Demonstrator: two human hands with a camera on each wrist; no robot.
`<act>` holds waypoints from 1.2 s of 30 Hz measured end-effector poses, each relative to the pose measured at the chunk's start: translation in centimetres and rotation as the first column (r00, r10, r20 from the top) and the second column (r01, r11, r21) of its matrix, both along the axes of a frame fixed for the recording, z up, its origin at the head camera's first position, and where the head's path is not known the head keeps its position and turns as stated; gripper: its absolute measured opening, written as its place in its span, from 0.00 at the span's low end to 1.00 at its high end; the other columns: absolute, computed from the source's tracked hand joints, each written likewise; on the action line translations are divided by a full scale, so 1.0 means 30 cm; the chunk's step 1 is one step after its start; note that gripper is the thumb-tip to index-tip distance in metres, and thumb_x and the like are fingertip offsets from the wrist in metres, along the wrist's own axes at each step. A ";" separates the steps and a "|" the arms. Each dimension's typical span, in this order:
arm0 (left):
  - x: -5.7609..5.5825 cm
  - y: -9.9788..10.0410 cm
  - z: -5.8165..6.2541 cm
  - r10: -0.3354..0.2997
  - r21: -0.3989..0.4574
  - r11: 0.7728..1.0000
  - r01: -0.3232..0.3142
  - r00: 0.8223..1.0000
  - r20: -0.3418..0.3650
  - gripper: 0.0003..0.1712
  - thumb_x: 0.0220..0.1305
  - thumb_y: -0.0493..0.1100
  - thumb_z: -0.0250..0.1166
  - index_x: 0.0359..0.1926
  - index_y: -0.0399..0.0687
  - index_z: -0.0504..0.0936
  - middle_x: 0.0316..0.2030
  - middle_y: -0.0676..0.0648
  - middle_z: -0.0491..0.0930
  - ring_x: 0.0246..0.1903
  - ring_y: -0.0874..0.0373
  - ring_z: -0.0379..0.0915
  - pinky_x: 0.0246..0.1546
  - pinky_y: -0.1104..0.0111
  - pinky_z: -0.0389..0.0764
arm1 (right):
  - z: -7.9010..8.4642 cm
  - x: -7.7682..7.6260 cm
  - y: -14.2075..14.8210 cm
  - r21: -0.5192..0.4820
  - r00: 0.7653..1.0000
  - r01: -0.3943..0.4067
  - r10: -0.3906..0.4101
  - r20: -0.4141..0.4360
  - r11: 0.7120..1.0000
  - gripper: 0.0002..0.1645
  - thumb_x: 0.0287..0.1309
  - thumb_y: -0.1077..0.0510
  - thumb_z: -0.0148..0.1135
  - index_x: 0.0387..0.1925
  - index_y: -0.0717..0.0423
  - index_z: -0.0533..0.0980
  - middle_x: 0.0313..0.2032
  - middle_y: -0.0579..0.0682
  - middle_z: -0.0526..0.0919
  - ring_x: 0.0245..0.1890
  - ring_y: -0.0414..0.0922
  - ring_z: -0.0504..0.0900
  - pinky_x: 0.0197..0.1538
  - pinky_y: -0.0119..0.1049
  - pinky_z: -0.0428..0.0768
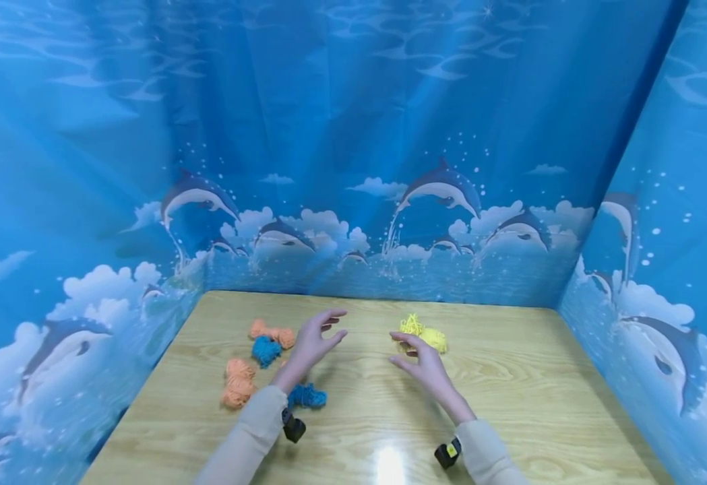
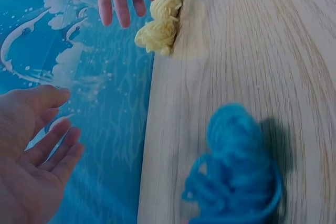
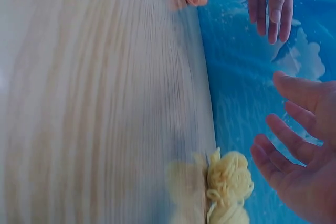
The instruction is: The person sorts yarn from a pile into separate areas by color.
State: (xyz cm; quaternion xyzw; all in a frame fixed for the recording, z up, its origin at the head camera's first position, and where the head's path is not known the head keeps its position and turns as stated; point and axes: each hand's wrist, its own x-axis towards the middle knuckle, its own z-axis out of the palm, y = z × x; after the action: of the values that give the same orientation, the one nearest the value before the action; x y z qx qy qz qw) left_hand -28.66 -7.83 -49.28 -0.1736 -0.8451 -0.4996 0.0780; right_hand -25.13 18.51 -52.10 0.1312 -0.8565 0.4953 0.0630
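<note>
My left hand [image 1: 311,341] hovers above the table's left half, fingers loosely bent and holding nothing. Under its wrist lies a blue yarn skein [image 1: 309,396], seen large in the left wrist view as a twisted blue bundle [image 2: 236,156]. Facing it, my right hand [image 1: 424,366] is held over the middle right, relaxed, with nothing in it. Just behind its fingers sits a yellow yarn skein [image 1: 433,339], which shows two lumps in the left wrist view. In the right wrist view the yellow yarn [image 3: 229,179] is below the spread fingers.
Left of my left hand lie another blue skein [image 1: 266,351], an orange skein [image 1: 273,333] behind it and a second orange skein [image 1: 239,383] nearer me. A bit of orange shows beside the left wrist. The wooden table [image 1: 511,384] meets a dolphin-print curtain [image 1: 353,269] at back and sides.
</note>
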 end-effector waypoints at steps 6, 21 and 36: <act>0.010 -0.061 -0.004 0.024 0.000 1.000 -0.024 1.000 0.013 0.24 0.67 0.36 0.69 0.63 0.49 0.80 0.61 0.44 0.79 0.59 0.46 0.77 0.61 0.49 0.78 | 0.003 0.009 -0.053 0.009 0.998 -0.041 0.041 -0.044 0.999 0.31 0.57 0.63 0.73 0.63 0.56 0.77 0.59 0.56 0.81 0.57 0.58 0.79 0.59 0.54 0.80; 0.035 -0.222 -0.024 0.105 -0.054 0.993 -0.103 0.994 0.036 0.26 0.66 0.39 0.70 0.64 0.50 0.79 0.62 0.44 0.78 0.61 0.46 0.74 0.63 0.49 0.75 | -0.004 0.016 -0.179 -0.078 0.984 -0.167 0.161 -0.076 0.983 0.31 0.56 0.65 0.73 0.62 0.56 0.77 0.57 0.57 0.82 0.55 0.62 0.80 0.58 0.56 0.81; 0.049 -0.392 -0.058 0.149 -0.104 0.984 -0.145 0.988 0.033 0.26 0.67 0.40 0.69 0.65 0.47 0.77 0.63 0.40 0.76 0.60 0.40 0.73 0.59 0.43 0.77 | -0.017 0.039 -0.314 -0.022 0.949 -0.311 0.309 -0.058 0.950 0.29 0.60 0.62 0.71 0.63 0.59 0.76 0.59 0.56 0.81 0.55 0.62 0.80 0.56 0.50 0.82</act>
State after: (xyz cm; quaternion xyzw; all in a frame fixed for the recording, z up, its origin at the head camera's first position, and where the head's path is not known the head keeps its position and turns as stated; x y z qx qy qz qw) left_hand -27.20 -19.59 -51.02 -0.1046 -0.8812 -0.4524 0.0887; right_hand -23.95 9.10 -52.61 0.2766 -0.8154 0.5085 0.0096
